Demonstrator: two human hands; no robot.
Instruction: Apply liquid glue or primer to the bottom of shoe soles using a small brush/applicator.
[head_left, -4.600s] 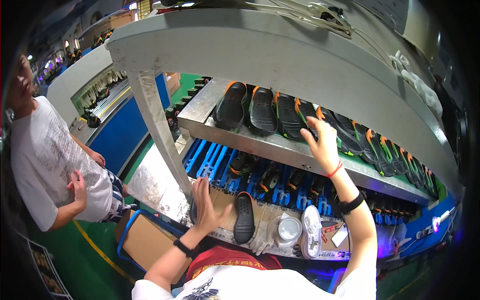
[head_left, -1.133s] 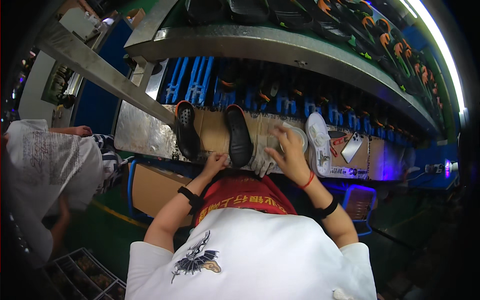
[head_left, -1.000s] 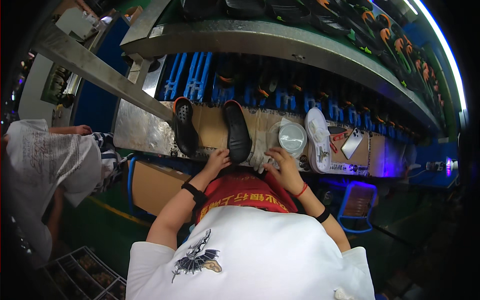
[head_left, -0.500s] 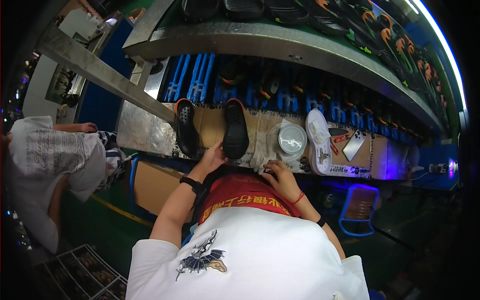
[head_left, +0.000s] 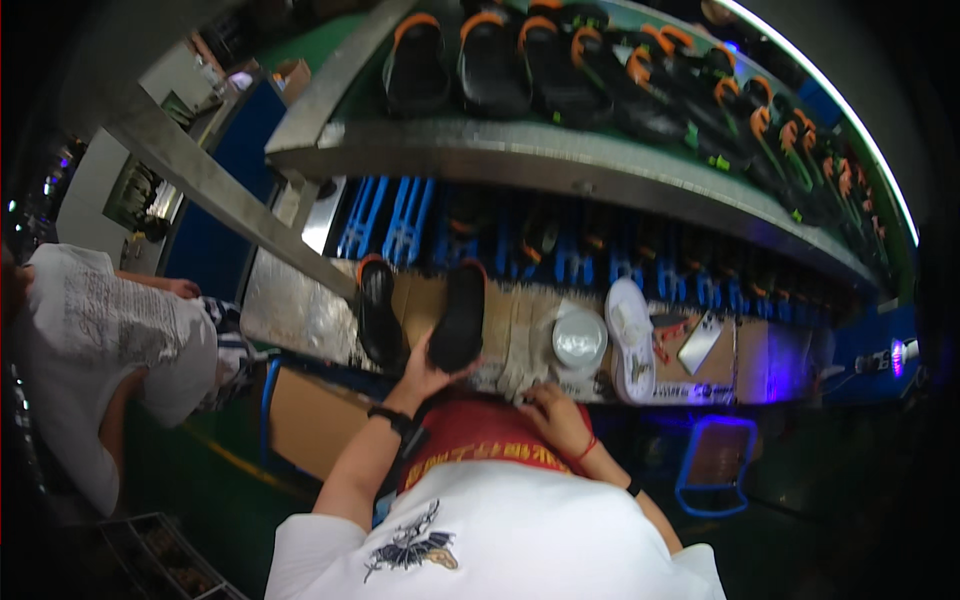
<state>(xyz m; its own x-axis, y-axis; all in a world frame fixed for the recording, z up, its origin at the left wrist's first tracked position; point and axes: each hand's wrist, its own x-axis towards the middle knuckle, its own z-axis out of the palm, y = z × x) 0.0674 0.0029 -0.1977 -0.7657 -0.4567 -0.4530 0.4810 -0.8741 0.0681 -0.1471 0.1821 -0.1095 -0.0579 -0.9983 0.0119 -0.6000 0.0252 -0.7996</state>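
Observation:
My left hand (head_left: 428, 374) is closed around the near end of a black clog (head_left: 461, 312) with an orange edge at its far end. Its mate, another black clog (head_left: 378, 318), lies to the left on the cardboard-covered bench. At the bench's front edge, the bent fingers of my right hand (head_left: 558, 416) pinch the near end of a pale, crumpled cloth (head_left: 519, 345). Just right of the cloth stands a round, pale lidded tub (head_left: 580, 340). Beyond it is a white shoe (head_left: 631, 345) with small things inside, too blurred to name.
Red-handled pliers (head_left: 670, 335) and a white phone (head_left: 701, 343) lie at the right. Above the bench runs a metal-edged shelf (head_left: 480, 145) with rows of black and orange clogs. Blue racks (head_left: 409, 220) stand beneath it. Another person (head_left: 120, 345) is at the left.
The view has tilted up, showing more of the upper shelf. My left hand has gone from touching the right-hand black clog to gripping its near end. My right hand stays by the cloth.

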